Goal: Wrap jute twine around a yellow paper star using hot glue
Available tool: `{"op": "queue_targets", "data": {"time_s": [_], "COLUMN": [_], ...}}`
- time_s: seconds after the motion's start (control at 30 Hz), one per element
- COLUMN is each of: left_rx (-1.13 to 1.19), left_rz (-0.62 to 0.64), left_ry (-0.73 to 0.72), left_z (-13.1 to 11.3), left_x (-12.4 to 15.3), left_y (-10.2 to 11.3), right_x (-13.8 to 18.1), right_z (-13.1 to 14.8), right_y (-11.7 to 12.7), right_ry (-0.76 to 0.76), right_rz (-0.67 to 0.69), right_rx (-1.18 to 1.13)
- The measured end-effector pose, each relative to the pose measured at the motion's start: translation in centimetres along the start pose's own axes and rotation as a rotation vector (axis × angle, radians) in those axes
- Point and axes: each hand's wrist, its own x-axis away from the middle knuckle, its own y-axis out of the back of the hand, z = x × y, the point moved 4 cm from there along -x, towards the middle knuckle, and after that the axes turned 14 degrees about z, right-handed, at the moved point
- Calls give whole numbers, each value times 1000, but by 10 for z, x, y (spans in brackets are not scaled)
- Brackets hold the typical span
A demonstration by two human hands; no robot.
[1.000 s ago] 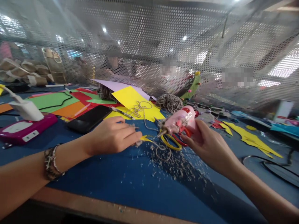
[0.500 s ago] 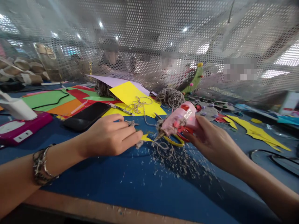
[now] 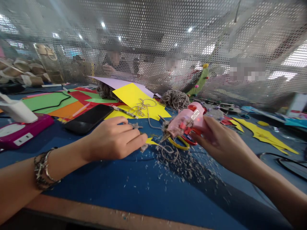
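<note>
My right hand (image 3: 220,140) is wrapped round a pink hot glue gun (image 3: 178,123), its nozzle pointing left and down, with grey fibre clinging round the tip. To its left, my left hand (image 3: 117,137) is closed on a small yellow paper piece (image 3: 151,141) whose pointed end sticks out past the fingers. Grey fuzzy fibre (image 3: 144,148) shows at those fingertips; the rest of the piece is hidden. A gap separates the nozzle from the paper. Under the glue gun lie scissors (image 3: 178,146) with red and yellow handles, partly covered. A loop of grey yarn (image 3: 170,156) rests beside them.
Grey fibre scraps (image 3: 187,169) litter the blue table (image 3: 107,188). A black phone (image 3: 90,118), a purple power strip (image 3: 26,131) and coloured paper lie left. Behind are yellow paper (image 3: 136,95), a yarn ball (image 3: 176,99) and a perforated screen (image 3: 153,28), with people beyond it.
My right hand has tilted the glue gun slightly and shifted it a little, so more of the scissor handles shows. My left hand stays almost still.
</note>
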Motion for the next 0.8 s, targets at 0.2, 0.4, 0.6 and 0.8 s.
{"op": "queue_targets", "data": {"time_s": [0.2,0.4,0.6,0.8], "left_rx": [-3,2,15,22], "left_rz": [-1,-12,3,-4], "left_ry": [-9,-2,-6,2], "left_z": [-1,1,1,1], "left_x": [-1,0,0,1], "left_y": [2,0,-1,-3], "right_x": [-1,-1,-2,-2], "right_z": [3,3,0,-8], "right_y": [-1,-1,-5,-1], "right_ry": [33,29,25,-83], "right_rz": [21,41,32,17], "right_rx": [-9,-11,-5,1]}}
